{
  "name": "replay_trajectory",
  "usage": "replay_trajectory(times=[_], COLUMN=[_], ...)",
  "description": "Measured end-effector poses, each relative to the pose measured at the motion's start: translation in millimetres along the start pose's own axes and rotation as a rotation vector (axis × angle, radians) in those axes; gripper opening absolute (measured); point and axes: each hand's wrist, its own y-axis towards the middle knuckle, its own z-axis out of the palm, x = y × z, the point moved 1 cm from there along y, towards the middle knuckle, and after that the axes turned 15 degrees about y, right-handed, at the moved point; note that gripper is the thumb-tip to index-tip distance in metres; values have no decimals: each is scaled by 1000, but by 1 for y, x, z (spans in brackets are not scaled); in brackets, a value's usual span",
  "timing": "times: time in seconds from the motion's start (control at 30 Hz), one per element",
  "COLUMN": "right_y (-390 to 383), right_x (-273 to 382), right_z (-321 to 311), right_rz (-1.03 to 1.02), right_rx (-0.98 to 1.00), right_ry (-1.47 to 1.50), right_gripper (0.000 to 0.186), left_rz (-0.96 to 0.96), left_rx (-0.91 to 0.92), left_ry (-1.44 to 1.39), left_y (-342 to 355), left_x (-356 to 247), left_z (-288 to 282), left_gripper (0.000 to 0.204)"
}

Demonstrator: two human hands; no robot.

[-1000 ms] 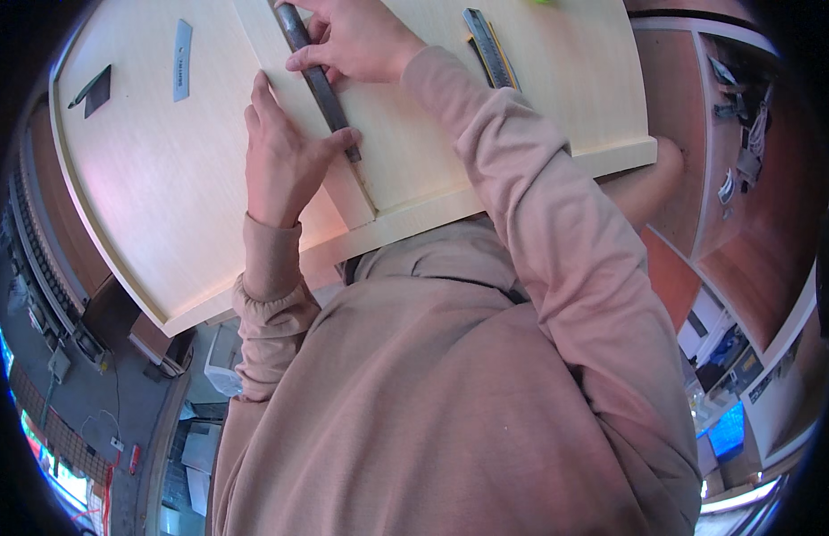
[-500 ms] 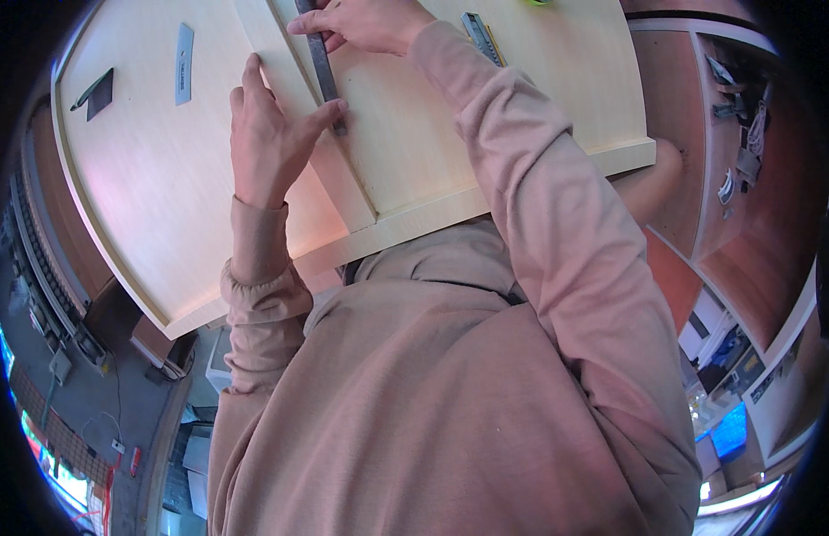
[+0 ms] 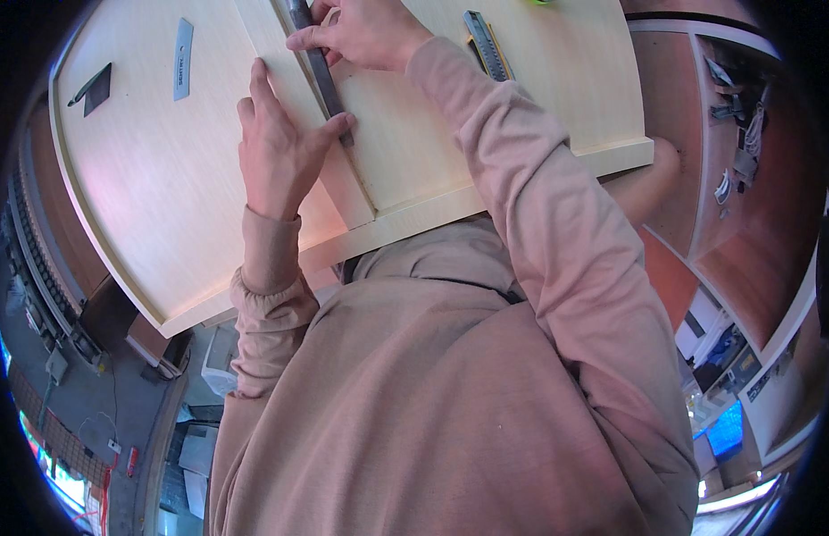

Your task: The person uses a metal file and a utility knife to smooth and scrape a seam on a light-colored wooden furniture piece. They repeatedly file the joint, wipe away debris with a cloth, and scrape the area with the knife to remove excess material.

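Note:
A dark, flat metal bar (image 3: pixel 324 87) lies along a raised wooden strip (image 3: pixel 345 192) on a pale wood panel (image 3: pixel 146 196). My right hand (image 3: pixel 371 34) grips its upper part between thumb and curled fingers. Lower down, my left hand (image 3: pixel 276 152) rests over the strip with its fingers stretched out, and its thumb touches the bar near the lower end. The bar's upper end is close to the picture's edge, so I cannot tell its full shape.
Right of my right hand lies a snap-off knife (image 3: pixel 486 45). Left on the panel are a grey-blue flat strip (image 3: pixel 183 58) and a small dark piece (image 3: pixel 98 89). A raised rim (image 3: pixel 432 204) borders the panel's near side. An open wooden cabinet (image 3: pixel 754 223) stands at right.
The bar's lower end has moved slightly toward me and to the right. My left hand has shifted the same way, its thumb still on the bar. My right hand keeps its grip.

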Motion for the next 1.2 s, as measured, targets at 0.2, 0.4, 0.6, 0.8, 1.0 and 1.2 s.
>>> replay_trajectory(times=[0.2,0.4,0.6,0.8,1.0,1.2], right_y=[-8,-18,-27,-48,-58,-61], right_x=[1,-6,-9,-12,-8,40], right_z=[3,5,3,9,12,-28], right_rz=[-39,-2,-64,44,18,153], right_rx=[-3,-12,-35,-56,-45,-114], right_ry=[-58,-77,-123,-131,-141,99], right_gripper=[81,82,86,56,65,78], left_rz=[15,2,25,24,67,-24], left_rx=[9,26,25,71,50,-113], left_ry=[1,15,43,46,22,-179], left_y=[-7,-16,-22,-29,-37,-23], left_x=[1,-4,-7,-11,-13,10], left_z=[1,1,2,-1,-1,-47], left_gripper=[135,138,142,145,143,74])
